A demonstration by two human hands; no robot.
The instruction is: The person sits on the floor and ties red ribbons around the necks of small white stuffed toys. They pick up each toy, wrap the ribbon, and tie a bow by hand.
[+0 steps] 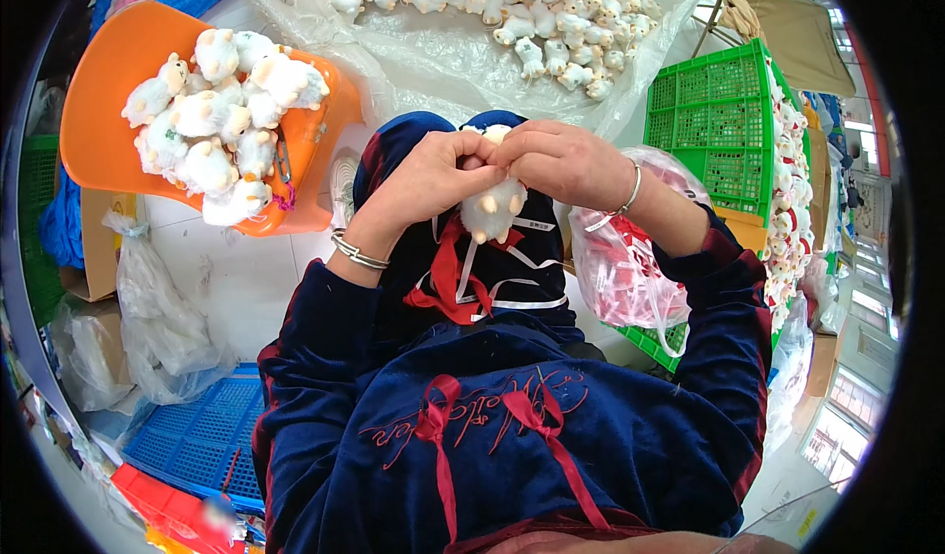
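A small white plush animal [490, 211] with cream feet is held above my lap, its feet toward me. My left hand [440, 172] is closed at the left side of its neck, thumb and fingers pinched together. From the other side my right hand [571, 165] is closed too, its fingertips meeting the left ones over the toy. Whatever lies between the fingertips is too small or hidden to make out. Under the toy, red cloth pieces [455, 276] and white ribbons [517, 286] with small dark print lie across my dark trousers.
On the left, an orange chair [108, 111] carries a heap of plush animals [212, 121] and small scissors [283, 160]. More plush toys [581, 22] lie on plastic sheeting [413, 71] ahead. Right stand a green crate [709, 111] and a bag of red-and-white pieces [630, 268].
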